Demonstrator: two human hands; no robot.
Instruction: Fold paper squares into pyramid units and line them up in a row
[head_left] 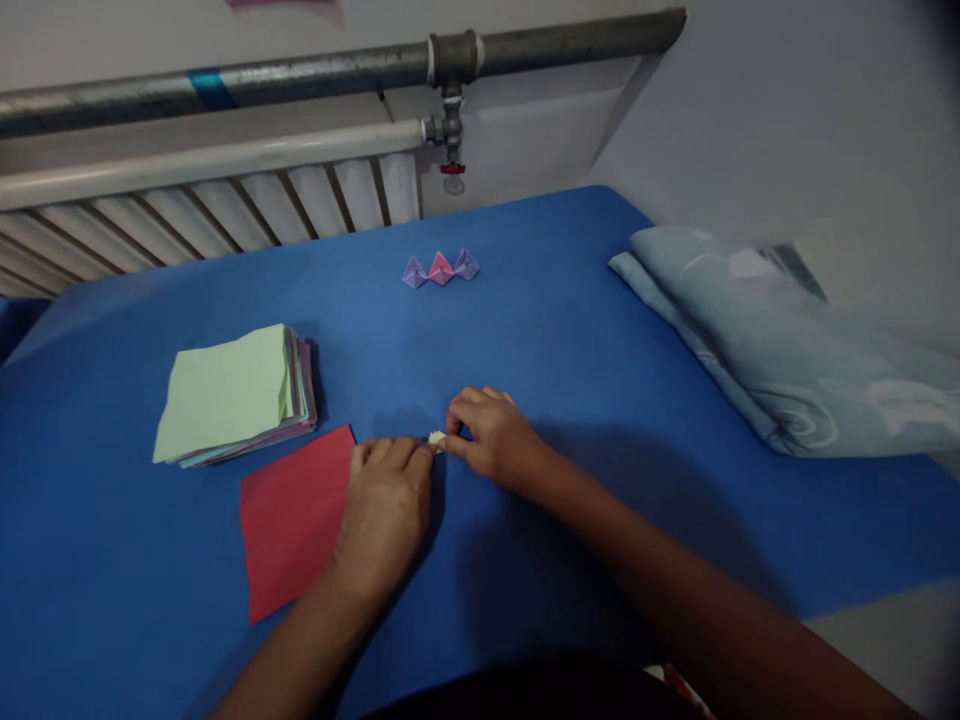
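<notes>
A small pale yellow folded paper shows between my two hands on the blue surface. My left hand has its fingers pressed together at the paper's left side, hiding part of it. From the right, my right hand pinches the same paper between thumb and forefinger. A red paper sheet lies flat to the left, partly under my left hand and forearm. Behind it sits a stack of coloured papers with a light green sheet on top.
Three small folded paper shapes, purple, pink and purple, stand in a row farther back on the blue surface. A folded grey-blue cloth lies at the right. A white radiator and metal pipe run along the back wall.
</notes>
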